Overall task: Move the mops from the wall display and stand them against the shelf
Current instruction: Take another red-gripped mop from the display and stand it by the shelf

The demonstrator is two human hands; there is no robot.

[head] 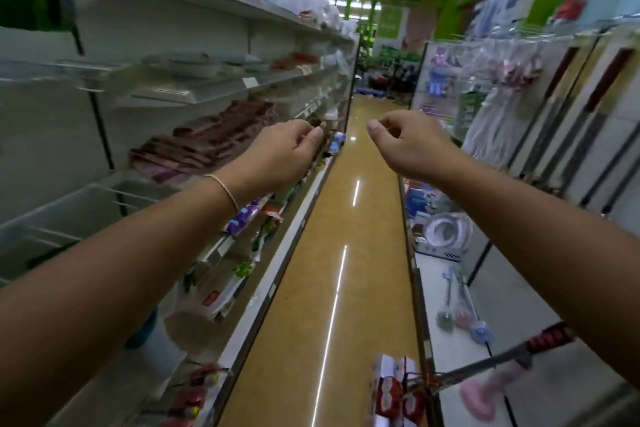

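Head view, the only one. Shop aisle, camera swinging, so most edges are smeared.

Both arms are stretched forward at about chest height. Left hand [291,146]: fingers loosely curled, thumb near the fingertips, nothing in it that I can make out. Right hand [403,142]: the same loose curl, thumb tip showing, no object between the fingers. A thin bracelet [225,192] sits on the left wrist.

The mops [568,121] hang on the wall display [588,55] to the right of the aisle. Their long handles run steeply from upper right down toward lower left in the frame, close to upright allowing for lens bend, with dark red grips near the top. Pale stringy heads [491,121] hang further along the same wall. They lie to the right of the right hand and slightly beyond it, well apart from the fingers. The right hand is clearly the nearer one; my reading is that it would reach sideways across to a handle.

The shelf [194,94] stands on the left, white tiers with packaged goods, close by the left hand.

Another handle with a red grip [550,340] slants low across the right foreground; whether it is a mop I cannot tell.

The floor [332,218] is glossy tan, streaked with ceiling-light reflections. The passage is narrow, so a long handle will need care in turning.
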